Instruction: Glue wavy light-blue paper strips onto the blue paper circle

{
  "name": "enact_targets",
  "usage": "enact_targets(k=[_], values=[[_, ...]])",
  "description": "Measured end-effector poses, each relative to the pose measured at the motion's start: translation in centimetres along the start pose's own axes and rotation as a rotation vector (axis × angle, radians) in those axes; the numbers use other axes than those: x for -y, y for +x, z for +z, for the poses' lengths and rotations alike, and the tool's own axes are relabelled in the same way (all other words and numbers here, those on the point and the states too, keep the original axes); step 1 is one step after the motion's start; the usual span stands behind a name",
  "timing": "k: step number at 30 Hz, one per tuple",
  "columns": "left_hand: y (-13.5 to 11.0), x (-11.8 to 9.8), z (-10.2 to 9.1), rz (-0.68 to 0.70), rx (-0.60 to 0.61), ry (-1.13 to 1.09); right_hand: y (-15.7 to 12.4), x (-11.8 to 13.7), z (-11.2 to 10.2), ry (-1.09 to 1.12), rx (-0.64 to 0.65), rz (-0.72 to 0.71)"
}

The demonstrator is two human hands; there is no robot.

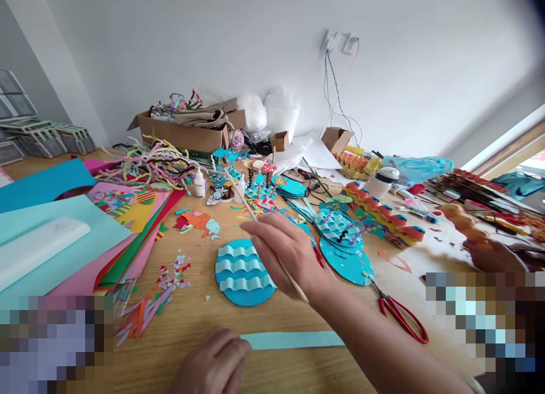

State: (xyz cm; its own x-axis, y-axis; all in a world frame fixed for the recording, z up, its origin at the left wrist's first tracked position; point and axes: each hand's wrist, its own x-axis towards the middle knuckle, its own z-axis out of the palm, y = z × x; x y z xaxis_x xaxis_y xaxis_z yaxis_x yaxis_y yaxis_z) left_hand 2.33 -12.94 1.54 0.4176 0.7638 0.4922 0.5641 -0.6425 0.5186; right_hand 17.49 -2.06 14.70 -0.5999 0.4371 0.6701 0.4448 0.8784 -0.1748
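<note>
My right hand is closed around a thin wooden stick, which slants from upper left to lower right through its fingers. It hovers by the right side of a blue paper disc with three wavy light-blue strips across it. Lower down, my left hand has its fingers closed at the left end of a flat light-blue paper strip. My right forearm hides the strip's other end. Red-handled scissors lie to the right, with their tips on another blue disc.
Coloured paper sheets and paper scraps lie left. Behind are pipe cleaners, a glue bottle and a cardboard box. Painted egg cartons stand right. At far right, another person's hand holds an orange carton piece.
</note>
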Motion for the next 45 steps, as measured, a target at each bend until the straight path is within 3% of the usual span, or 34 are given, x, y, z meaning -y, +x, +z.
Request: enact_targets(k=[5,9,14,24,29,35,40,45], values=[[-1.3,1.9,-0.8,0.093,-0.085,0.367,-7.4,3.5,-1.7,0.095,-0.076,0.217],[-0.8,2.0,-0.8,0.096,-0.056,0.468,-11.6,4.2,-0.2,0.091,-0.132,0.260],[-0.6,2.1,-0.4,0.084,-0.006,0.534,-14.5,3.9,2.1,0.051,-0.177,0.319],[-0.7,2.7,0.8,0.169,0.000,0.654,-15.8,3.1,4.6,-0.067,-0.224,0.165],[-0.7,2.6,1.5,0.201,0.005,0.677,-15.3,3.4,3.8,-0.059,-0.151,0.192],[-0.3,2.3,1.4,0.186,0.009,0.662,-14.7,4.1,2.9,0.004,-0.055,0.320],[-0.3,2.0,1.5,0.202,-0.022,0.694,-15.5,3.9,3.7,0.094,-0.131,0.325],[-0.9,2.4,1.7,0.097,0.009,0.630,-15.3,4.2,3.8,0.182,-0.176,0.246]])
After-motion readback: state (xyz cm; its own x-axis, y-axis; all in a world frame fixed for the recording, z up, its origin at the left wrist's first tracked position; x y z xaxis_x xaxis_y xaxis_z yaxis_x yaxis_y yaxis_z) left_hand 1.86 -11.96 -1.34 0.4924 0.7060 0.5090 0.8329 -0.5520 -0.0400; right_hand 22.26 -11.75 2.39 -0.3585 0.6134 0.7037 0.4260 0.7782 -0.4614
